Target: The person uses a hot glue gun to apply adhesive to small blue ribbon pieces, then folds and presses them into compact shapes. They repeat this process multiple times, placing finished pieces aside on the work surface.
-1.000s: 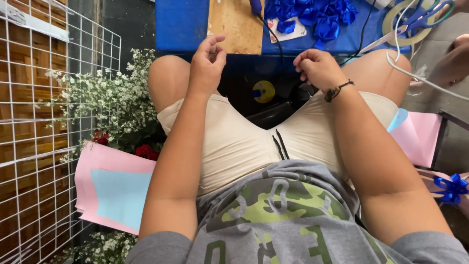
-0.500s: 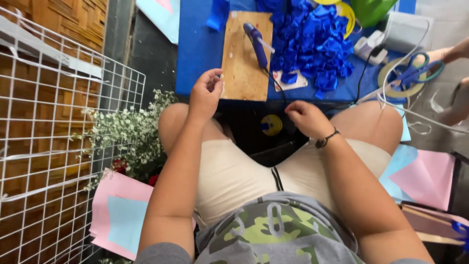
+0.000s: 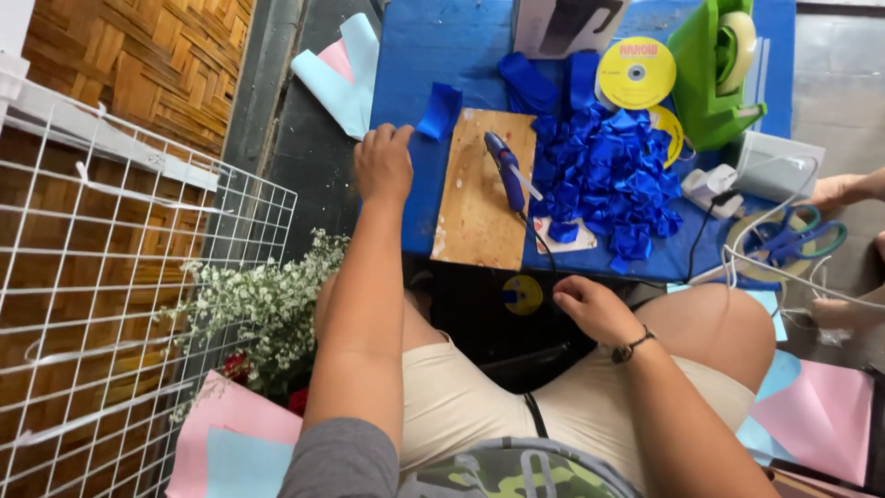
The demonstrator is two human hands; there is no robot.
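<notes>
My left hand (image 3: 383,161) reaches forward and rests on the left edge of the low blue table (image 3: 433,46). Its fingers are bent, it holds nothing, and it lies just beside a loose piece of blue ribbon (image 3: 438,111). My right hand (image 3: 590,309) hovers over my lap below the table's front edge, its fingers curled in with nothing visible in them. On the table a wooden board (image 3: 475,198) carries a blue glue gun (image 3: 505,171). To the right of the board is a heap of blue ribbon bows (image 3: 613,180).
A yellow ribbon spool (image 3: 636,72), a green tape dispenser (image 3: 714,65), a white box (image 3: 779,166), cables and blue scissors (image 3: 793,240) crowd the right side. Another person's hand (image 3: 843,189) shows at the right edge. A white wire grid (image 3: 120,304), white flowers (image 3: 267,309) and pastel paper sheets (image 3: 230,443) are on my left.
My view has tilted up toward the table. My left hand moved from above my knee forward onto the table edge by the ribbon piece. My right hand dropped lower over my lap.
</notes>
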